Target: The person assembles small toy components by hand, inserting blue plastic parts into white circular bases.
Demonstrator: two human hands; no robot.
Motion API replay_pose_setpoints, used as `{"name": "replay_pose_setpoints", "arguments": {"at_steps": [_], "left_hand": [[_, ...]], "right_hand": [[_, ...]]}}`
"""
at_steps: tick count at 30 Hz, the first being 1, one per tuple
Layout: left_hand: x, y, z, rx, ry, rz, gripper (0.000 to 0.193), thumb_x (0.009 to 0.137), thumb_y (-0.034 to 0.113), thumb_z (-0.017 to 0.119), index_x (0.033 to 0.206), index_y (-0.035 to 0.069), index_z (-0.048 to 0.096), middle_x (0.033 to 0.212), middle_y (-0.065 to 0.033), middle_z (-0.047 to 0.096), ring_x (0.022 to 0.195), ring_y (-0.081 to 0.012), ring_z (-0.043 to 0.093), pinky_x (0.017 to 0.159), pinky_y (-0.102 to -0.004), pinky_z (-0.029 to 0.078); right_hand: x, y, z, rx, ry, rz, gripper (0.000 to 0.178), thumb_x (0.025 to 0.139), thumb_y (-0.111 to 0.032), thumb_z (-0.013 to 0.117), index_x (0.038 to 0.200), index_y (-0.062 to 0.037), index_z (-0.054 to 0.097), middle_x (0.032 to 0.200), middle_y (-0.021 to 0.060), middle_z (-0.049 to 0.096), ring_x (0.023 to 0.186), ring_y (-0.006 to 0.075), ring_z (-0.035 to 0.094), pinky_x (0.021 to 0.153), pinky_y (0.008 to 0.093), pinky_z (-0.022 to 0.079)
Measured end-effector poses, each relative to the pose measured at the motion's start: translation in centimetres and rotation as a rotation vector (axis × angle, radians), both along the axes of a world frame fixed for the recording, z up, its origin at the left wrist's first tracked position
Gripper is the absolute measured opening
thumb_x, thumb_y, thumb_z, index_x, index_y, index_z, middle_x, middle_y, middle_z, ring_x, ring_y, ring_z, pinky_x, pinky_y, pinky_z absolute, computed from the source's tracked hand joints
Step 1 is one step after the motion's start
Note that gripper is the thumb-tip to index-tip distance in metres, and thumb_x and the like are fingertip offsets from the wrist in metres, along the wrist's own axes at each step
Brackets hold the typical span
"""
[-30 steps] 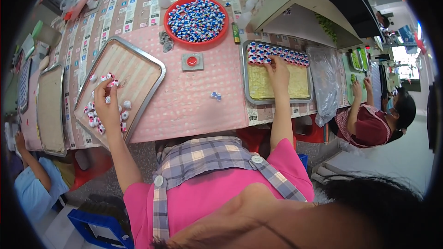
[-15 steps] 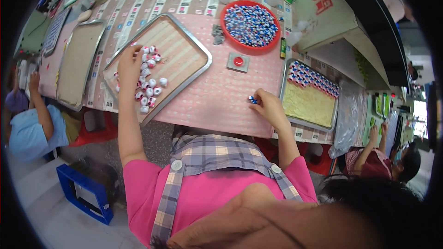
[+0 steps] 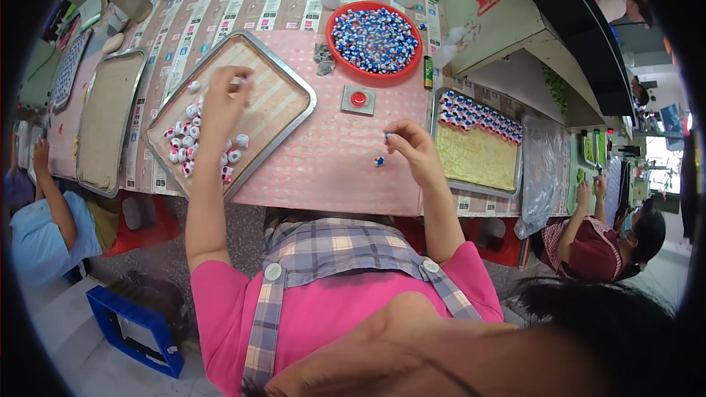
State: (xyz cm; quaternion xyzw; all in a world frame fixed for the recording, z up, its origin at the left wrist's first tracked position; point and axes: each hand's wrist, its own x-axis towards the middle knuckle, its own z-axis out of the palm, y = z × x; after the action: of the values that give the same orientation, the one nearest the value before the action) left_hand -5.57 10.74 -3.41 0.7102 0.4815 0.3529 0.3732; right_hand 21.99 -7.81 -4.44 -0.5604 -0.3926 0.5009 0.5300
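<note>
My left hand [image 3: 224,99] is over a metal-rimmed tray [image 3: 298,88], its blurred fingers closed around what looks like a white ball. Below and beside it in the tray lie several white balls [image 3: 176,143] with pink and dark marks. My right hand [image 3: 415,148] is raised over the pink checked tabletop, thumb and fingertips pinching a small blue-and-white piece [image 3: 386,134]. Just beneath, one similar small piece [image 3: 379,162] lies on the tabletop. A small square plate [image 3: 347,109] with a round red centre [image 3: 358,99] sits between my hands, farther back.
A red bowl [image 3: 329,51] full of small blue-and-white pieces stands at the back. On the right, a tray [image 3: 478,165] holds rows of blue, white and red pieces at its far end. Another tray [image 3: 110,125] is on the left. Other people work on both sides.
My left hand has moved farther into the tray, and the balls are more spread out. My right hand has lifted away to the left, and one small piece now lies below it.
</note>
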Motion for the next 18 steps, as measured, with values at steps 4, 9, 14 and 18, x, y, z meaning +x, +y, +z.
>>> {"name": "replay_pose_setpoints", "arguments": {"at_steps": [4,9,14,18], "left_hand": [[4.7,-6.0,0.1,0.001,-0.165,-0.379,0.012,0.079,0.012,0.058,0.089,0.004,0.059,0.09,-0.0048,0.056,0.075,-0.0125,0.055,0.057,-0.0239,0.045],[7.2,-9.2,0.7,-0.08,-0.181,-0.448,0.013,0.078,0.014,0.06,0.084,0.003,0.059,0.087,-0.0047,0.056,0.072,-0.013,0.054,0.056,-0.0228,0.043],[7.5,-9.7,-0.3,-0.127,-0.187,-0.495,0.014,0.079,0.015,0.06,0.085,0.003,0.059,0.085,-0.0048,0.055,0.07,-0.0128,0.053,0.056,-0.023,0.042],[7.5,-10.0,-0.9,-0.174,-0.184,-0.458,0.014,0.079,0.013,0.059,0.088,0.003,0.06,0.085,-0.0041,0.055,0.07,-0.0126,0.053,0.057,-0.0225,0.042]], "right_hand": [[-2.0,2.0,0.2,-0.01,0.303,0.064,0.017,0.08,-0.008,0.059,0.095,-0.0006,0.056,0.078,0.0056,0.06,0.068,0.0124,0.057,0.063,0.0244,0.046],[-2.8,2.4,0.0,-0.049,0.442,0.145,0.016,0.081,-0.009,0.059,0.094,-0.001,0.054,0.076,0.007,0.061,0.066,0.0133,0.059,0.06,0.0243,0.048],[-2.7,2.0,-0.1,-0.12,0.456,0.144,0.016,0.08,-0.01,0.06,0.093,-0.0014,0.054,0.077,0.0066,0.061,0.066,0.0128,0.06,0.06,0.0243,0.049],[-2.0,2.5,-0.3,-0.045,0.298,0.139,0.015,0.08,-0.008,0.06,0.093,-0.0018,0.056,0.077,0.0064,0.062,0.067,0.0133,0.06,0.061,0.0238,0.048]]}}
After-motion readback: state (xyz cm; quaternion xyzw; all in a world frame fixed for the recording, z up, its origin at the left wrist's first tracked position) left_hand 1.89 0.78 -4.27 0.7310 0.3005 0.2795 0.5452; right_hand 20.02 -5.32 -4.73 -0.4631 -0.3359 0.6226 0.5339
